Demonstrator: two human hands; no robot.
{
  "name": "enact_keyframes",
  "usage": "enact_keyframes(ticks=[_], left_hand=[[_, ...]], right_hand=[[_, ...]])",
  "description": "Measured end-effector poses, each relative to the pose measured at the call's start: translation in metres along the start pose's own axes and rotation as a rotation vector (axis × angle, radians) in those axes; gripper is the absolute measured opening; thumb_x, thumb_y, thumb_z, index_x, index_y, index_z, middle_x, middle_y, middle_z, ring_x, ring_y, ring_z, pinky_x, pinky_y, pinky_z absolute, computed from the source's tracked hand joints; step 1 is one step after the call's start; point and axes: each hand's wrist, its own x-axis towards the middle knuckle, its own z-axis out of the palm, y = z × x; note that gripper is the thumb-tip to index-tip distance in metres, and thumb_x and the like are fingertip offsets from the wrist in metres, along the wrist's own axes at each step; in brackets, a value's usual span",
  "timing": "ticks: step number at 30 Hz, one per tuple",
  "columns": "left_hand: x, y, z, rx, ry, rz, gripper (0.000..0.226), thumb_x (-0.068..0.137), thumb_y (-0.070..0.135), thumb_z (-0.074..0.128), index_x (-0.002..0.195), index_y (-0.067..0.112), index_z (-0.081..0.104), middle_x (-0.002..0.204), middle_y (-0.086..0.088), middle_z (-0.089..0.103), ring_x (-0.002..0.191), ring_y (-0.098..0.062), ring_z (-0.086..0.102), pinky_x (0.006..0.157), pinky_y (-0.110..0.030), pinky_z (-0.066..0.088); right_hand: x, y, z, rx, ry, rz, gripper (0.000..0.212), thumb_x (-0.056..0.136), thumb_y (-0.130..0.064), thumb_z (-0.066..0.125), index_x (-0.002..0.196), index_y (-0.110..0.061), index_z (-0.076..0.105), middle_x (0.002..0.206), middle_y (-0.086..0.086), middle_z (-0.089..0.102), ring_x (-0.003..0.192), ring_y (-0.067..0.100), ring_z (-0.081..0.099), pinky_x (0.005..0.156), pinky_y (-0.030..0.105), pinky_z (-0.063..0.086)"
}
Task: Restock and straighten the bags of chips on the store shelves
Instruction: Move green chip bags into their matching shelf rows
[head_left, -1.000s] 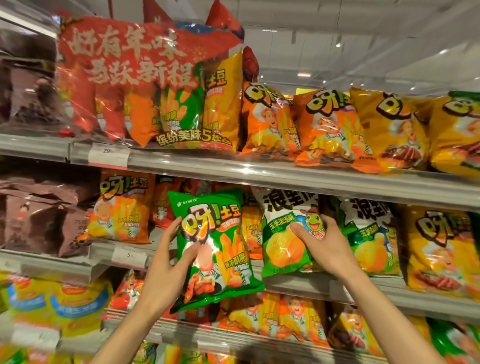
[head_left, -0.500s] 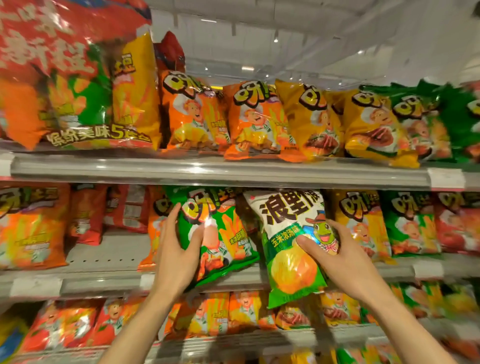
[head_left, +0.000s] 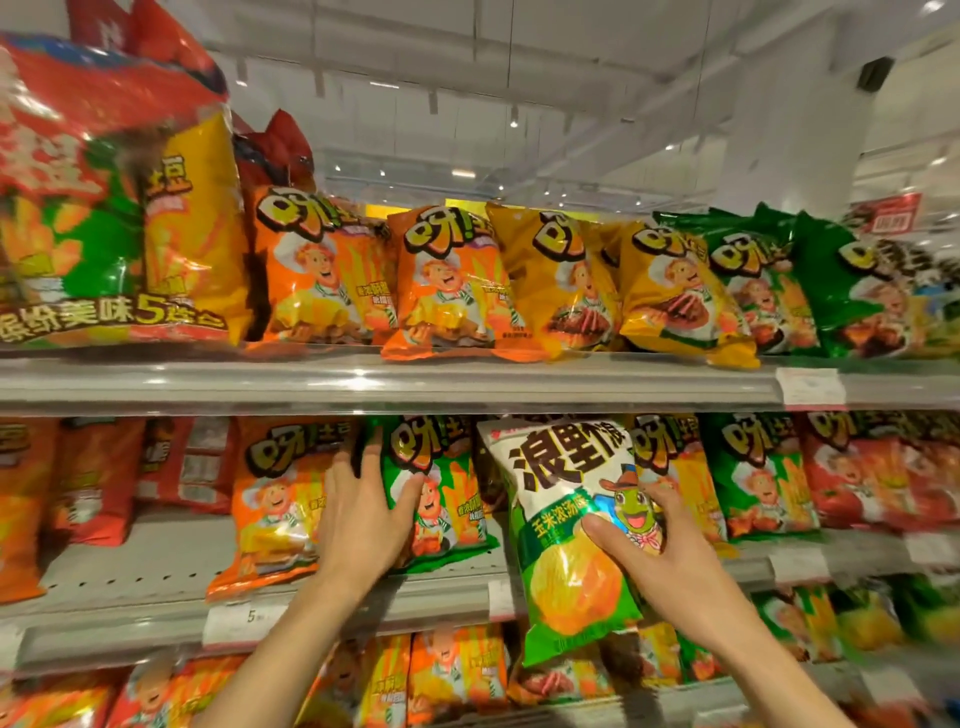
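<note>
My left hand (head_left: 366, 512) grips the left edge of a green chip bag (head_left: 444, 493) with a cartoon chef, which stands on the middle shelf (head_left: 156, 577) between an orange bag (head_left: 275, 499) and a yellow one. My right hand (head_left: 660, 556) holds a white-and-green chip bag (head_left: 566, 525) with a cartoon turtle by its right side, out in front of the middle shelf's edge and tilted slightly. Its bottom hangs below the shelf lip.
The top shelf (head_left: 415, 382) carries orange, yellow and green bags and a large red multipack (head_left: 109, 208) at left. The middle shelf has a bare patch at left behind the orange bag. Green and red bags (head_left: 758, 473) fill its right end. A lower shelf holds more bags.
The view has swung right and up. My left hand has pushed the green chef bag back onto the middle shelf. The turtle bag has come forward off the shelf in my right hand.
</note>
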Motion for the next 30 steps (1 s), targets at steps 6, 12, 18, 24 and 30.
enact_keyframes(ticks=[6, 12, 18, 24, 30], left_hand=[[-0.042, 0.009, -0.028, -0.298, 0.094, 0.148, 0.048, 0.094, 0.038, 0.062, 0.138, 0.028, 0.047, 0.131, 0.001, 0.051, 0.114, 0.002, 0.050, 0.096, -0.018, 0.045], [-0.078, 0.024, -0.039, -0.616, -0.381, 0.092, 0.070, 0.085, 0.063, 0.053, 0.148, 0.052, 0.026, 0.135, 0.020, 0.056, 0.104, 0.011, 0.061, 0.092, -0.022, 0.050], [-0.100, 0.026, -0.032, -0.768, -0.421, -0.031, 0.073, 0.094, 0.026, 0.065, 0.148, 0.050, 0.022, 0.099, 0.031, 0.071, 0.083, 0.001, 0.071, 0.062, -0.011, 0.052], [-0.118, 0.056, -0.031, -0.749, -0.381, -0.012, 0.075, 0.091, 0.036, 0.066, 0.150, 0.052, 0.022, 0.125, 0.044, 0.044, 0.090, 0.007, 0.065, 0.066, -0.014, 0.052], [-0.144, 0.127, 0.000, -0.678, -0.360, 0.036, 0.073, 0.088, 0.045, 0.067, 0.146, 0.059, 0.025, 0.104, 0.049, 0.056, 0.093, -0.004, 0.066, 0.078, -0.032, 0.059]], right_hand=[[-0.001, -0.010, 0.018, 0.043, -0.028, -0.024, 0.079, 0.078, -0.059, 0.069, 0.143, -0.033, 0.035, 0.107, -0.035, 0.046, 0.088, -0.016, 0.047, 0.072, 0.012, 0.036], [-0.014, -0.017, 0.049, 0.104, -0.102, -0.026, 0.087, 0.072, -0.067, 0.069, 0.146, -0.035, 0.034, 0.127, -0.024, 0.055, 0.112, -0.003, 0.055, 0.097, 0.026, 0.043], [-0.030, -0.004, 0.057, 0.108, -0.147, -0.020, 0.088, 0.068, -0.077, 0.067, 0.141, -0.041, 0.036, 0.124, -0.023, 0.062, 0.112, -0.004, 0.060, 0.103, 0.037, 0.049], [-0.041, 0.003, 0.027, 0.120, -0.163, -0.025, 0.072, 0.074, -0.067, 0.067, 0.134, -0.045, 0.035, 0.117, -0.031, 0.058, 0.098, -0.018, 0.057, 0.080, 0.010, 0.044], [-0.042, 0.042, -0.049, 0.131, -0.149, -0.020, 0.070, 0.078, -0.065, 0.065, 0.135, -0.045, 0.030, 0.105, -0.040, 0.047, 0.096, -0.009, 0.054, 0.087, 0.019, 0.042]])
